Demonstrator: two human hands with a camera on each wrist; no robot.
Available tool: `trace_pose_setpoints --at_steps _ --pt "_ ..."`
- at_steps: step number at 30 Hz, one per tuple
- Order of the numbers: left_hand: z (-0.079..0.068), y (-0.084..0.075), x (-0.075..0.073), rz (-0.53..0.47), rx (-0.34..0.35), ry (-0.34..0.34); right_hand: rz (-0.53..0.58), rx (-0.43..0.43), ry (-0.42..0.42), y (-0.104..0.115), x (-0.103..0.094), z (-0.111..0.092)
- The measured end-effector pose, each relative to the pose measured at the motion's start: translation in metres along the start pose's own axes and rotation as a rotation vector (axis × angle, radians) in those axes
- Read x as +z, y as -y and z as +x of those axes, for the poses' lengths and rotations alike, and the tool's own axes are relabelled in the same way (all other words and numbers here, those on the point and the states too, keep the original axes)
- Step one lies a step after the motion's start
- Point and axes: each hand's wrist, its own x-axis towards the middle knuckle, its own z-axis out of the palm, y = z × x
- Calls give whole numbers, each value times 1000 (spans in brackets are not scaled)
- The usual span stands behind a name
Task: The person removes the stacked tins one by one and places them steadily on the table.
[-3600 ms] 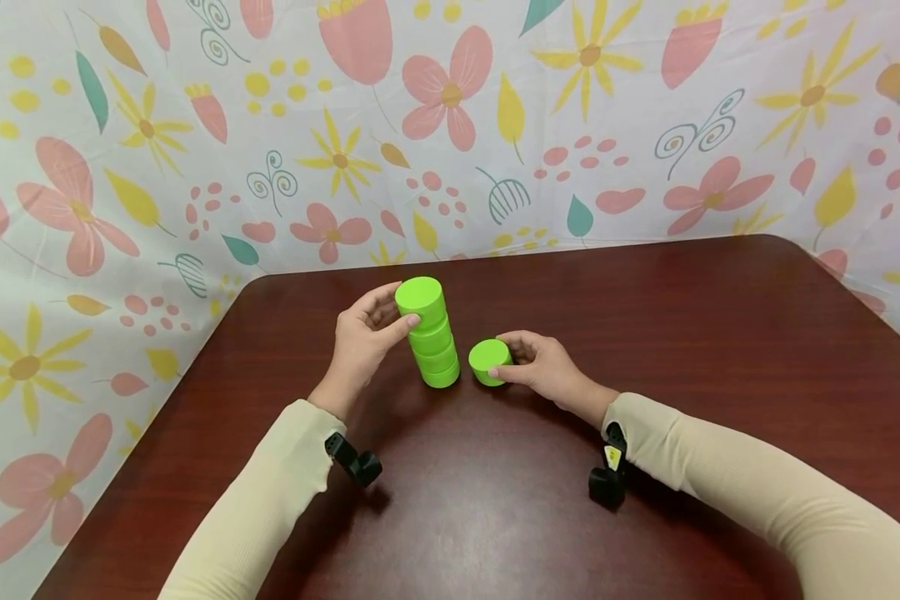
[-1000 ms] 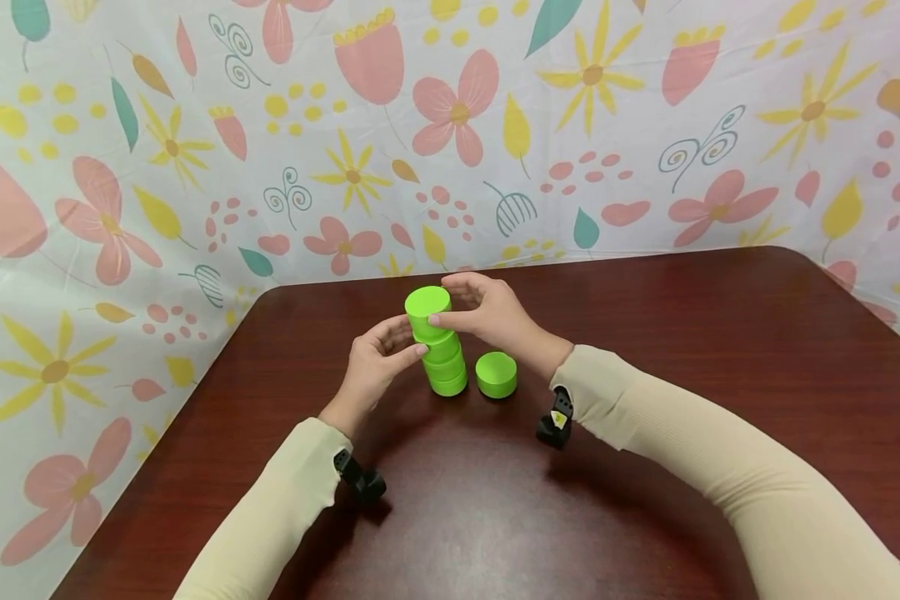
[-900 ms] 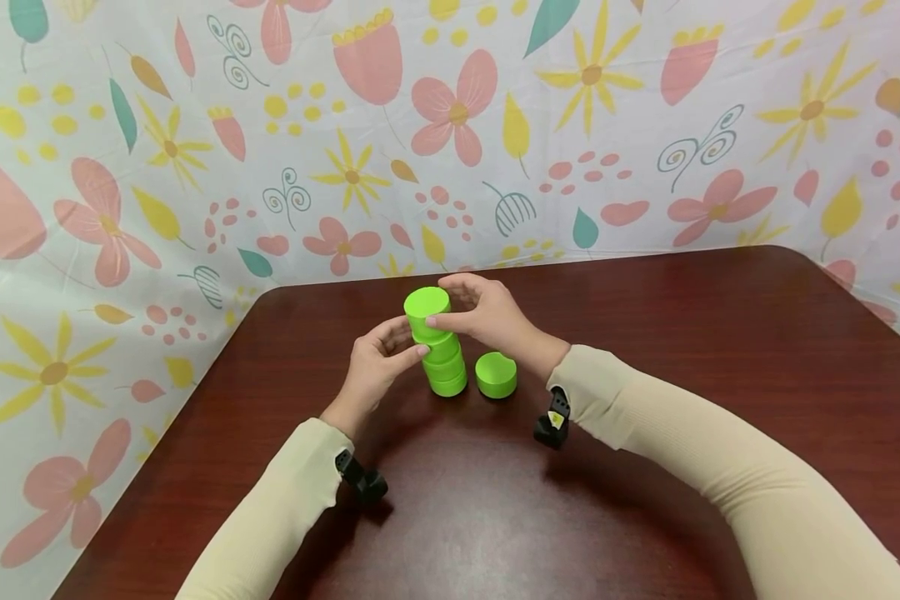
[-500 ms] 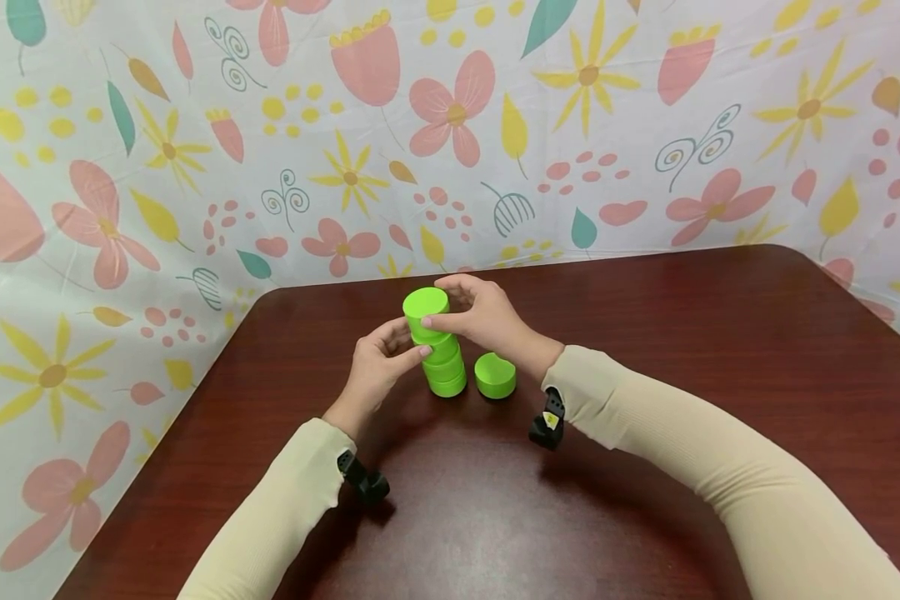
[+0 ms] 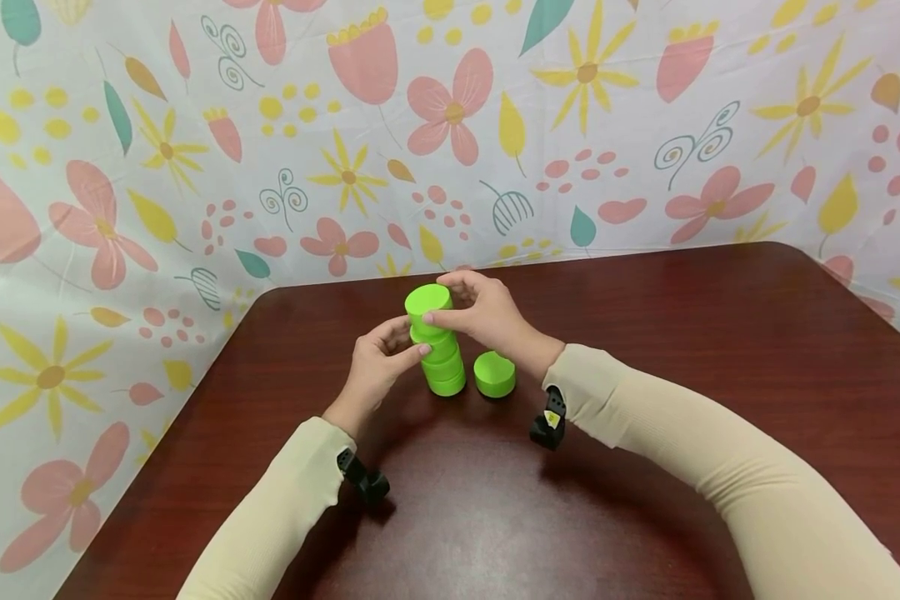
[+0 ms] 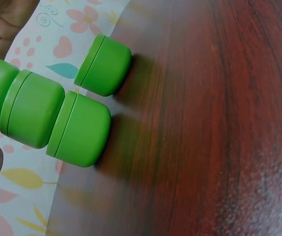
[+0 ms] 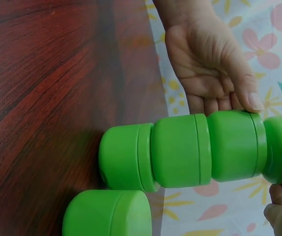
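Note:
Several small bright green lidded jars stand in a stack on the table. My left hand reaches in from the left, its thumb and fingers around the jar just under the top one. From the right, my right hand grips the top jar between thumb and fingers. Both lower jars, the second one and the bottom one, are untouched. The top jar sits slightly off line to the left. A single green jar stands upright on the table, close to the right of the stack's foot.
The dark reddish-brown wooden table has rounded far corners. A white floral cloth hangs behind it and along the left. Black wrist cameras hang below both sleeves.
Since the oldest frame, my right hand has let go of the lone jar and moved up-left to the stack's top jar. My left hand has shifted down one jar. Little moves in the last second.

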Motion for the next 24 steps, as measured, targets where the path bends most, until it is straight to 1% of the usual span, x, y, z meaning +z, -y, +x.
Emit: trace_pose_setpoints --at_steps 2,9,13,18,24 --pt "0 -1 0 -2 3 5 10 -6 -7 1 -2 -1" --pt "0 -1 -1 -21 -7 14 61 13 -37 5 -14 -7" --pt "0 -1 -2 -16 -7 13 71 -11 -58 5 -21 -11" --pt "1 0 -3 -6 -4 7 77 -20 -97 1 -32 -16" --pt "1 2 -3 -1 -17 -2 69 -8 -132 -10 -47 -27"
